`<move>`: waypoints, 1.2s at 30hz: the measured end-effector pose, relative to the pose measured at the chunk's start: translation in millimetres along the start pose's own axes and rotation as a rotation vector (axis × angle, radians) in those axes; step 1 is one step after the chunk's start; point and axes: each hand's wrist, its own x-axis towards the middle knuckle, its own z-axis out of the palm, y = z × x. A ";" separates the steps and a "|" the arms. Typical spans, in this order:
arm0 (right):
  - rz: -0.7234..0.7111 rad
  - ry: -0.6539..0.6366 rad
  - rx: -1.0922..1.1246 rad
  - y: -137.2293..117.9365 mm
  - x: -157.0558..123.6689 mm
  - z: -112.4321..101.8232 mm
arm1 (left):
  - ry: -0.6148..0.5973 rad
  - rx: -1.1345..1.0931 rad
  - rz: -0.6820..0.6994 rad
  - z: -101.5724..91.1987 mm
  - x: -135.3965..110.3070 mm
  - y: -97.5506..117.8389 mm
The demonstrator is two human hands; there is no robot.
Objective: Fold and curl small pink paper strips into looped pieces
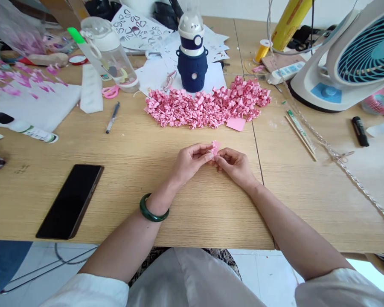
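A small pink piece with a curled, frilly edge (216,147) is held up between my two hands. My left hand (189,161), with a dark green bangle (154,209) on its wrist, pinches it from the left. Fingers of my right hand (236,167) are closed at its lower right edge; the exact grip there is too small to make out. Beyond the hands lies a long heap of small pink curled pieces (192,108). A flat pink rectangle (236,124) rests at the heap's near right edge.
A black phone (71,200) lies at the left front. Behind the heap stand a dark blue bottle (192,70) and a clear jug (120,64). Pink scissors (110,91) and a pen (112,117) lie left. A white fan (320,72) and a twisted cord (355,177) occupy the right.
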 end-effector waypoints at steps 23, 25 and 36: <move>-0.001 0.013 -0.001 -2.2 24.6 11.6 | 0.170 -0.035 0.024 7.3 10.6 4.9; -0.002 0.013 0.026 1.5 25.0 13.0 | 0.176 -0.003 0.037 2.1 10.0 5.2; -0.031 0.091 0.052 10.7 21.5 15.5 | 0.107 0.204 0.146 -5.4 -0.3 18.9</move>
